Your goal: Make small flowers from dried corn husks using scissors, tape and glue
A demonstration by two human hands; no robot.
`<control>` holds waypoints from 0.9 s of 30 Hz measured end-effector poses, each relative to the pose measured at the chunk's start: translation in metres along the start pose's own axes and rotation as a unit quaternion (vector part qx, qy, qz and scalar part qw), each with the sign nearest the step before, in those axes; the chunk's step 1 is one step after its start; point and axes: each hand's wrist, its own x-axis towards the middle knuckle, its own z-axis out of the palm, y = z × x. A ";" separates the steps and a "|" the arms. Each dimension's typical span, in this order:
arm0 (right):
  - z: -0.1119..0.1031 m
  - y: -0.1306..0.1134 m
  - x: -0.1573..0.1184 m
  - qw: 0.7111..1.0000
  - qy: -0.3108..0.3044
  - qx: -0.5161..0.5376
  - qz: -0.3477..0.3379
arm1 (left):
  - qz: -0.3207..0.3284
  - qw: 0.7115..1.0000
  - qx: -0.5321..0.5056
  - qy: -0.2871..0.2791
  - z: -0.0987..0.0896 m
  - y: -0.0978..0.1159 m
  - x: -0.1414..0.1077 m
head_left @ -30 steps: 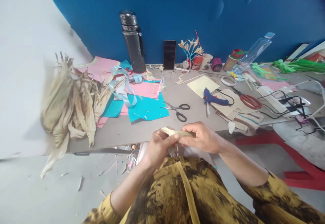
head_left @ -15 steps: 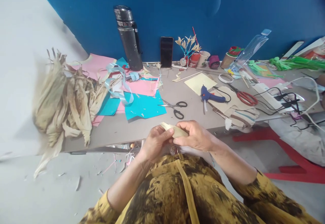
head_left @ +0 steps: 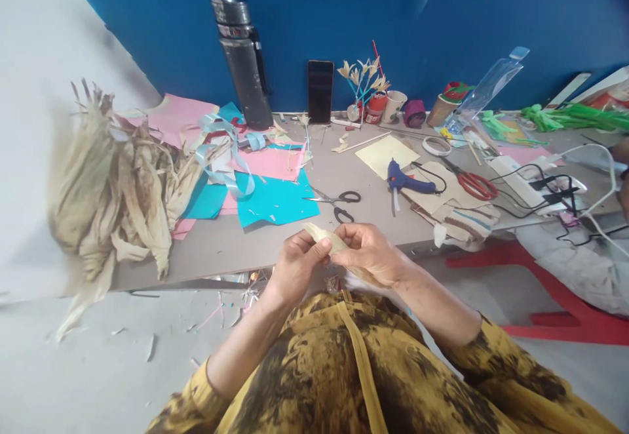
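A pale strip of corn husk [head_left: 338,242] is pinched between both hands, just in front of the table's near edge. My left hand [head_left: 298,265] grips its left end, thumb on top. My right hand [head_left: 374,255] holds the other side between thumb and fingers, and part of the husk shows below that palm. Black-handled scissors [head_left: 339,200] lie partly spread just beyond the hands, their tips over a blue paper sheet [head_left: 275,201]. To the right of the scissors rests a blue glue gun [head_left: 410,179]. A large bundle of dried husks [head_left: 88,178] hangs over the table's left edge.
Along the blue wall stand a dark flask [head_left: 243,67], a phone [head_left: 320,92], husk flowers [head_left: 362,80] and a paper cup [head_left: 394,107]. Red-handled scissors [head_left: 476,185], a cloth [head_left: 464,221] and a power strip [head_left: 528,183] with cables lie right. A red chair [head_left: 555,290] stands below.
My view has shifted slightly, so the table items sit a little higher and further left. My right hand has changed its hold, and more husk shows beneath it.
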 end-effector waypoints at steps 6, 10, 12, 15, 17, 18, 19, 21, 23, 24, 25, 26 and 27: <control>-0.021 -0.007 -0.011 0.997 -0.054 -0.046 0.043 | 0.014 0.997 -0.076 0.003 -0.006 0.014 0.001; -0.030 -0.015 -0.010 0.993 -0.108 -0.036 0.032 | 0.029 0.999 -0.040 0.005 -0.011 0.018 0.005; -0.025 -0.013 -0.006 0.995 -0.090 -0.030 0.019 | 0.025 0.999 -0.035 -0.010 -0.008 0.016 0.005; -0.013 -0.003 -0.001 0.999 -0.027 -0.023 -0.027 | 0.029 0.997 -0.070 -0.020 0.000 0.011 0.003; -0.009 0.004 0.001 0.999 -0.013 -0.020 -0.048 | 0.024 0.997 -0.078 -0.010 0.004 0.007 0.000; -0.009 0.006 0.001 0.998 -0.017 -0.025 -0.053 | 0.021 0.998 -0.067 -0.003 0.005 0.006 -0.001; -0.009 0.007 0.000 0.998 -0.019 -0.034 -0.059 | 0.016 0.999 -0.046 -0.002 0.005 0.005 -0.001; -0.010 0.004 0.000 0.994 -0.005 -0.069 -0.083 | 0.009 1.000 0.016 -0.019 0.005 0.005 -0.002; -0.010 -0.001 0.001 0.986 0.039 -0.111 -0.122 | 0.002 0.997 0.064 -0.040 0.004 0.005 -0.001; -0.009 -0.003 0.002 0.980 0.066 -0.129 -0.139 | -0.004 0.997 0.066 -0.040 0.005 0.004 0.000; -0.008 -0.004 0.004 0.974 0.090 -0.141 -0.152 | -0.013 0.998 0.050 -0.034 0.006 0.004 0.000; -0.006 -0.004 0.005 0.971 0.110 -0.143 -0.158 | -0.025 0.999 0.021 -0.025 0.007 0.003 0.001; -0.004 -0.002 0.007 0.969 0.125 -0.137 -0.161 | -0.042 0.999 -0.015 -0.021 0.009 0.002 0.002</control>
